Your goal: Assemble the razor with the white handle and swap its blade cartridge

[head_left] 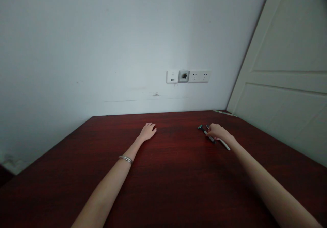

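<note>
My left hand [148, 131] rests palm down on the dark red table, its fingers spread and nothing in it. Farther right, my right hand [216, 131] is closed, with thumb and fingertips pinching the handle of a razor [204, 130]. The razor has a dark handle with a grey part and a greenish head that points to the far left. Under the same hand lies a slim white stick-like thing [224, 144]. Its middle is hidden by the hand, and its kind cannot be made out.
The wooden table [173, 173] reaches back to a pale wall [127, 44]. Wall sockets [199, 76] sit above its back edge. A light flat strip [224, 113] lies at the back right corner, near a white panelled door [286, 68].
</note>
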Demonstrator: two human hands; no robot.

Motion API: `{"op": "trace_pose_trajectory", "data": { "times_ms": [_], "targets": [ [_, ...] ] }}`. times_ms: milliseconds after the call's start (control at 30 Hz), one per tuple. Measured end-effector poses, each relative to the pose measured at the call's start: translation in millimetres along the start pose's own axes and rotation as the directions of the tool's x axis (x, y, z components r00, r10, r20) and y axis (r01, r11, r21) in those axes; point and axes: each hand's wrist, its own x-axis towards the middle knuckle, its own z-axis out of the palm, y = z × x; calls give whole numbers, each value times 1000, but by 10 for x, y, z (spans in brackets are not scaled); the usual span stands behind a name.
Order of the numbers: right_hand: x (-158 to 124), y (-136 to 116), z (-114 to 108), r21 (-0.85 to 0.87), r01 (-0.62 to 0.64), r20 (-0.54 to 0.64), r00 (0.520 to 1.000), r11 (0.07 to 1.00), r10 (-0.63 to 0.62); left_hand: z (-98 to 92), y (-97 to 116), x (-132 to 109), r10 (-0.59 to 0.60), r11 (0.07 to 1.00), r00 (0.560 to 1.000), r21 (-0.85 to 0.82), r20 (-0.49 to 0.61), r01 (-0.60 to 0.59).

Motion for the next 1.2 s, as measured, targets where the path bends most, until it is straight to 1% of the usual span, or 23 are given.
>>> {"op": "trace_pose_trajectory", "data": {
  "times_ms": [100,267,400,500,567,633,733,800,867,967,1033,1067,1100,1133,1200],
  "targets": [
    [-25,-5,24,-13,-10,8,1000,1000,11,7,0,2,-3,1000,1000,-8,-1,3],
    [-54,-11,42,-35,12,-22,1000,999,-13,6,24,3,-6,1000,1000,-28,2,6],
    [-65,0,68,-19,33,-73,997,999,-34,-6,56,-2,-21,998,1000,-58,5,21],
    [-73,-40,63,17,77,-120,990,997,-74,-28,82,-8,-46,993,999,-104,4,47],
    [-84,-110,39,49,131,-148,981,990,-122,-49,106,-1,-85,985,996,-150,-5,83],
    [-106,-216,2,83,194,-179,968,977,-177,-73,150,29,-154,968,988,-205,-21,146],
    [-155,-420,-52,133,293,-232,938,947,-258,-110,280,124,-279,916,959,-314,-46,252],
    [-192,-574,-69,154,352,-269,914,923,-303,-142,415,203,-326,867,944,-414,-50,278],
    [-226,-737,-65,162,402,-304,889,901,-342,-182,577,265,-329,806,944,-530,-34,262],
    [-272,-974,-24,156,467,-337,853,870,-398,-254,828,286,-290,679,955,-691,55,246],
    [-305,-1111,14,145,503,-347,832,852,-432,-304,969,255,-258,603,962,-764,84,229],
    [-324,-1170,34,138,516,-351,824,845,-446,-327,1025,232,-246,550,965,-806,95,220],
    [-344,-1222,53,132,527,-353,817,840,-457,-348,1071,209,-241,406,962,-887,129,221],
    [-366,-1268,70,124,535,-354,811,836,-466,-365,1106,188,-245,303,957,-926,154,226],
    [-410,-1341,96,105,547,-354,801,831,-483,-390,1150,162,-268,165,946,-959,181,230]
  ]
}}
